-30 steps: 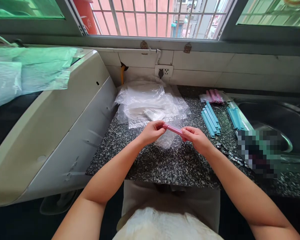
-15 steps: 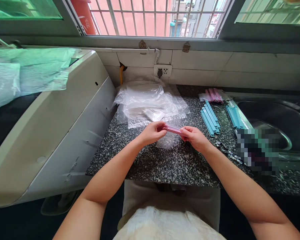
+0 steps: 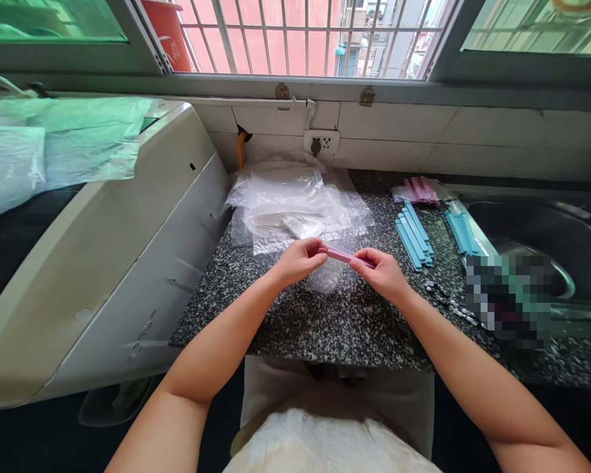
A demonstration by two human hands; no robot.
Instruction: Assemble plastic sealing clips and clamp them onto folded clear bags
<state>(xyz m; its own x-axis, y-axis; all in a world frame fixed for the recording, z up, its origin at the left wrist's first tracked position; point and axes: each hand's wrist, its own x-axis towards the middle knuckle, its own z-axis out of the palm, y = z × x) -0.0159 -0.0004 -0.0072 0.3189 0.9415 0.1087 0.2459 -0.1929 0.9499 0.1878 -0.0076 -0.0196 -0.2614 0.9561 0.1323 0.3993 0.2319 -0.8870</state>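
Above the dark speckled counter (image 3: 320, 335), a slim pink bag-sealing clip (image 3: 342, 255) spans the space between my two hands. My left hand (image 3: 300, 259) pinches its left end with thumb and fingertips. Its right end is held by my right hand (image 3: 383, 272), whose fingers cover that part. Just beyond my hands lies a heap of clear plastic bags (image 3: 295, 197). A small clear piece of plastic (image 3: 324, 276) shows on the counter beneath the clip.
Several light-blue clips (image 3: 414, 236) lie to the right, with more blue clips (image 3: 463, 230) by the sink (image 3: 532, 217). Pink clips (image 3: 420, 189) rest on clear plastic behind them. A pixelated object (image 3: 509, 302) sits at the right. A pale appliance (image 3: 142, 230) borders the left side.
The pale strip along the pink clip's upper side no longer shows, and the clip looks narrower. My right thumb and fingers have shifted slightly along its right end.
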